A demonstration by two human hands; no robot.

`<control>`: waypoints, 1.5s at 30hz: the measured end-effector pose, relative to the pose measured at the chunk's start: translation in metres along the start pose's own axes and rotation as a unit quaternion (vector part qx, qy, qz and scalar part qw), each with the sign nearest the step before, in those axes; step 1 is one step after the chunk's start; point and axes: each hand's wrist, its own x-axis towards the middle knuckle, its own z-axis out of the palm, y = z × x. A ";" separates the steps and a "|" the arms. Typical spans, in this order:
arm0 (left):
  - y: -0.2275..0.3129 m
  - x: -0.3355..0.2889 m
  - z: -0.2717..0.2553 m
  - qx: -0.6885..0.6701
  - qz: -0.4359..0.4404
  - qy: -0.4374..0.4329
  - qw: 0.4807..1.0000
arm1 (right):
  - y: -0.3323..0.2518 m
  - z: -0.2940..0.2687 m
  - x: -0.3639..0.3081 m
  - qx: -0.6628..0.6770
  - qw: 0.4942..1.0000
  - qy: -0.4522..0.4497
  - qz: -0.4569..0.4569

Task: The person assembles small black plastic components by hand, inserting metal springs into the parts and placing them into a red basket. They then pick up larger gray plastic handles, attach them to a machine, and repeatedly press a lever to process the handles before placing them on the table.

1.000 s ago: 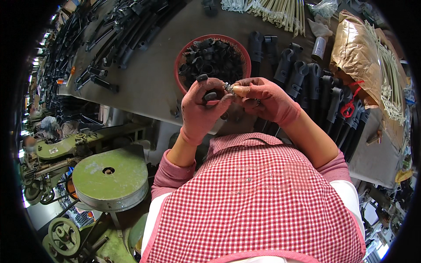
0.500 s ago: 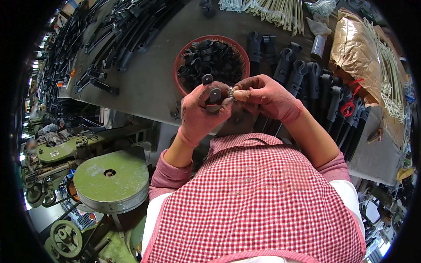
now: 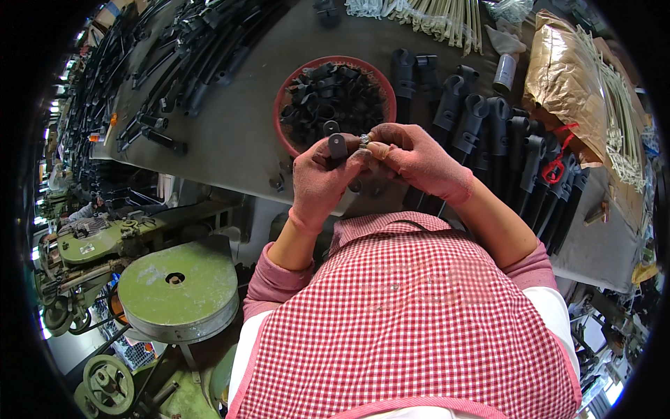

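Observation:
My left hand (image 3: 315, 180), in a dirty pink glove, is closed around a black clip (image 3: 338, 146) with two holed tabs standing up from the fingers. Thumb and fingertips of my right hand (image 3: 433, 167), gloved alike, pinch small shiny metal pieces (image 3: 363, 141) right beside the left fingertips. What exactly these metal pieces are is too small to tell. Both hands meet over the table's near edge, just in front of a red basket (image 3: 391, 98) heaped with similar black clips (image 3: 335, 98).
Black tubular parts with hooked ends (image 3: 471, 119) lie in a row to the right. Longer black tubes (image 3: 202, 63) are piled at the far left. Brown paper (image 3: 558, 77), a spray can (image 3: 504, 73) and pale rods (image 3: 447, 24) lie farther back. A green machine (image 3: 178, 279) stands at lower left.
My left hand has turned, so the clip's tabs sit closer together in view. The right hand has shifted slightly down and left, still pinching the metal pieces.

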 end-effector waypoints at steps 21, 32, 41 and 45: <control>-0.012 0.005 0.009 0.159 0.165 0.068 0.971 | 0.008 0.009 0.001 0.088 0.987 0.115 -0.075; -0.002 0.003 -0.010 -0.025 -0.108 -0.026 0.994 | 0.011 0.003 0.001 0.135 0.989 0.040 -0.054; -0.015 -0.011 -0.005 -0.168 -0.076 -0.066 0.981 | 0.028 0.025 0.002 0.002 0.971 0.201 -0.133; -0.019 -0.021 -0.006 -0.173 -0.096 -0.006 0.980 | 0.033 0.033 0.004 -0.002 0.955 0.234 -0.180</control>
